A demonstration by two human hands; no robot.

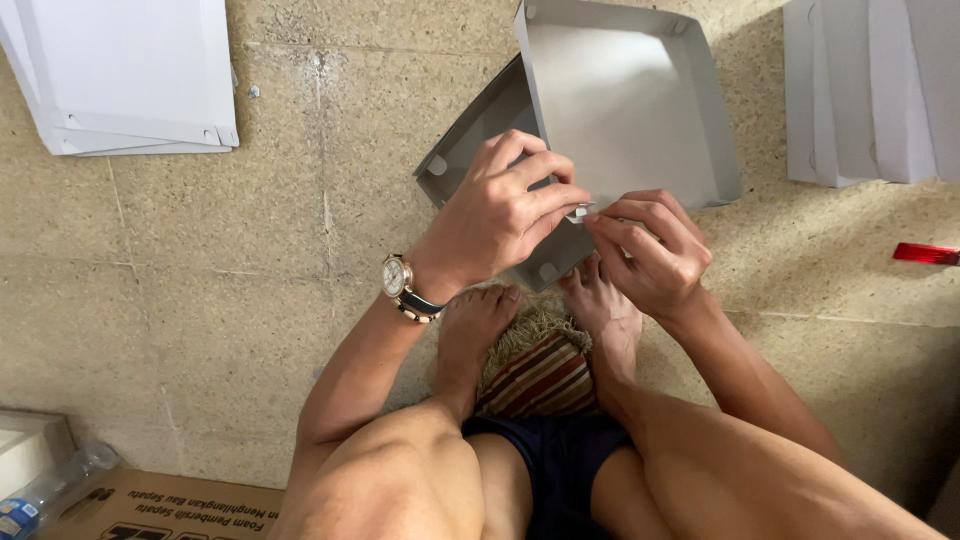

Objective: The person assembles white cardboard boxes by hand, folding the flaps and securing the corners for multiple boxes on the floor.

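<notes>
A grey-white cardboard box [630, 95] with a hinged lid sits half folded on the tiled floor, just past my bare feet. My left hand [500, 210], with a wristwatch on the wrist, grips the near corner of the box. My right hand [645, 250] meets it from the right, and its fingertips pinch a small tab at that same corner. The corner itself is hidden under my fingers.
Flat white cardboard blanks [130, 75] lie stacked at the top left, and more blanks [870, 90] at the top right. A red object [925, 253] lies at the right edge. A striped cushion [540, 375] sits under my feet. A brown carton [170, 510] and plastic bottle [50, 490] are at bottom left.
</notes>
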